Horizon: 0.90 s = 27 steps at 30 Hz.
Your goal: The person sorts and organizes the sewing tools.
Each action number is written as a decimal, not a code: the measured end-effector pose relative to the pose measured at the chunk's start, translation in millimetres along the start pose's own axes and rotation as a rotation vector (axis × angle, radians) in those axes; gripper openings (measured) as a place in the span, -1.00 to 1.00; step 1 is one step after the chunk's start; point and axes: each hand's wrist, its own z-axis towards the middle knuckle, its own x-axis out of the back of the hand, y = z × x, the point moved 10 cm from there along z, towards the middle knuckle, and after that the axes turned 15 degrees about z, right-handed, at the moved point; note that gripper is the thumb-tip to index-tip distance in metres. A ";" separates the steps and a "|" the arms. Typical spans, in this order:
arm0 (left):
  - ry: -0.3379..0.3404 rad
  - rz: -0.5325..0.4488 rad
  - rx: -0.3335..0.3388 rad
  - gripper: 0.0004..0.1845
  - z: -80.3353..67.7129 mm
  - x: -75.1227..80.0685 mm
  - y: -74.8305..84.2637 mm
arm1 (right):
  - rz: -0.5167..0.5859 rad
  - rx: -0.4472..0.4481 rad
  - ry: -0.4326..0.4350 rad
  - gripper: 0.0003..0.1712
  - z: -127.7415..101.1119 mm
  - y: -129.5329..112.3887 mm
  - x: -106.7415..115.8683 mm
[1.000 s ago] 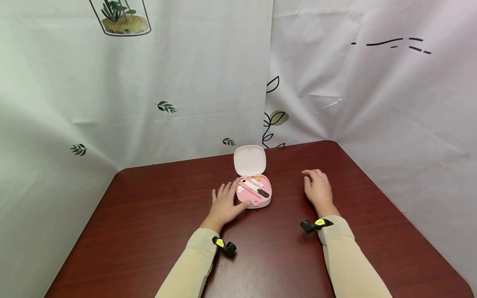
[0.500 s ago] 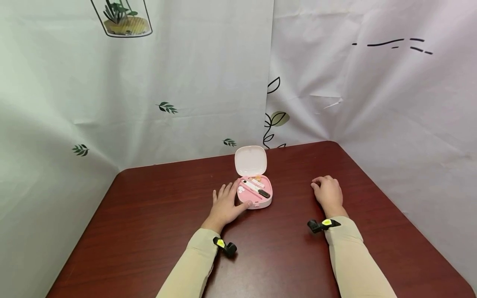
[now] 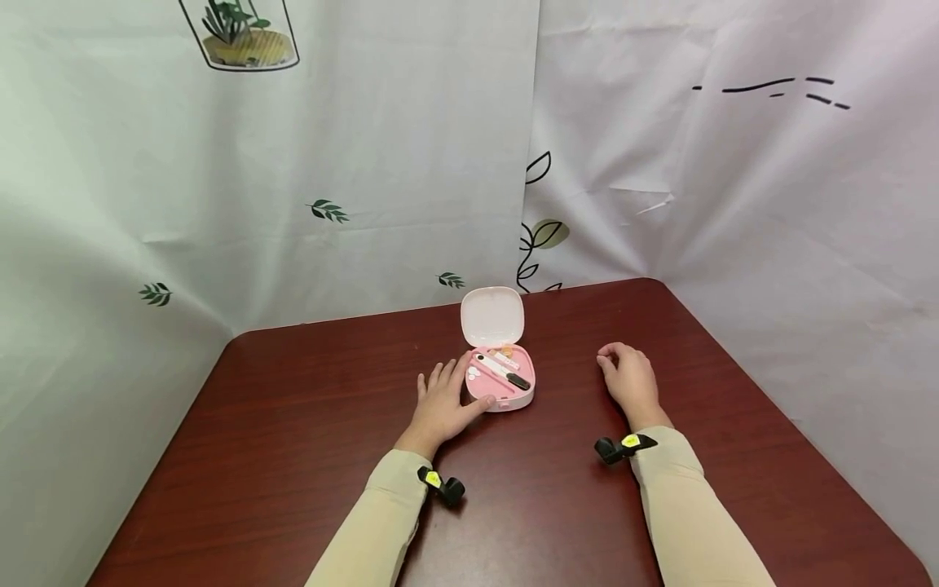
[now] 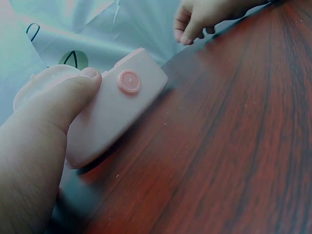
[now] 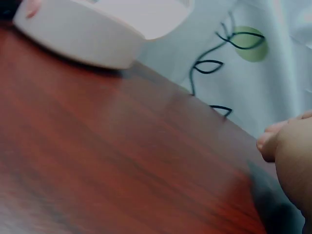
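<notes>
A small pink case [image 3: 506, 395] lies open on the dark red table [image 3: 293, 456], its lid [image 3: 492, 316] standing upright at the back. Inside are a white tool with a black tip [image 3: 503, 372], small white round bits and a small orange piece. My left hand [image 3: 443, 403] rests flat at the case's left side with straight fingers. Its thumb [image 4: 68, 97] presses the case's front wall [image 4: 117, 117] beside a round button [image 4: 129, 82]. My right hand [image 3: 627, 379] rests on the table to the right of the case, fingers loosely curled, holding nothing. The right wrist view shows the case [image 5: 83, 36] apart from the right hand [image 5: 292, 151].
White printed curtains [image 3: 367, 163] close the table in at the back, left and right. The table's far edge runs just behind the lid. Bare wood shows on both sides of the case and in front of it, between my forearms.
My right hand has curled its fingers; it slid right, then came back a little to the left. The left hand and the case have stayed put.
</notes>
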 end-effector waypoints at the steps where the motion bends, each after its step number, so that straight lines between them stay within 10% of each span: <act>1: 0.004 -0.004 -0.002 0.04 -0.4 1.0 0.2 | 0.018 0.018 -0.001 -0.85 -0.5 -4.1 -3.5; 15: 0.003 -0.002 0.001 0.04 0.5 -1.1 -1.0 | 0.401 0.105 0.005 -0.81 -6.5 -48.4 -47.5; 27: -0.009 0.006 0.009 0.04 1.7 -2.5 -1.7 | 0.503 0.201 0.026 -0.91 -13.8 -83.5 -72.2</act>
